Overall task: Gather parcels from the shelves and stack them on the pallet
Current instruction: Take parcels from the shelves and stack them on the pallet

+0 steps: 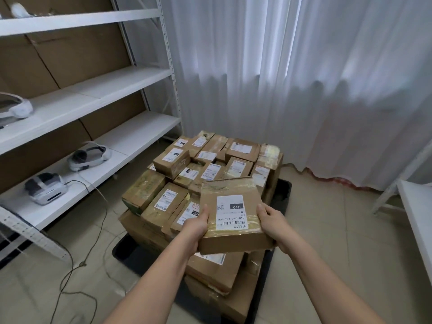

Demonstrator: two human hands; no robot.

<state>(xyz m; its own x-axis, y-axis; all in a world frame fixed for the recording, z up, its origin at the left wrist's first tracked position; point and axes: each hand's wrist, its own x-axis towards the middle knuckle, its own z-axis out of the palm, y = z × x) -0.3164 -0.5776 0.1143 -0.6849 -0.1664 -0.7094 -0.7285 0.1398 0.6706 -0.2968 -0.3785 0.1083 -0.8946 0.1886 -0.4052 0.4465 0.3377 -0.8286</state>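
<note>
I hold a flat brown cardboard parcel (pixel 230 204) with a white "010" label above the near side of the stack. My left hand (pixel 195 226) grips its left near edge, thumb on top. At the right near edge my right hand (pixel 272 220) grips it the same way. Below lies a black pallet (pixel 284 187) on the tiled floor, piled with several taped, labelled parcels (pixel 171 160) in layers. The held parcel hovers over the pile's near right part.
White metal shelves (pixel 100 87) run along the left wall, holding three white headsets (pixel 87 156) and cables that trail onto the floor (pixel 70 274). White curtains (pixel 304 90) hang behind the pallet. A white table edge (pixel 418 206) stands at the right.
</note>
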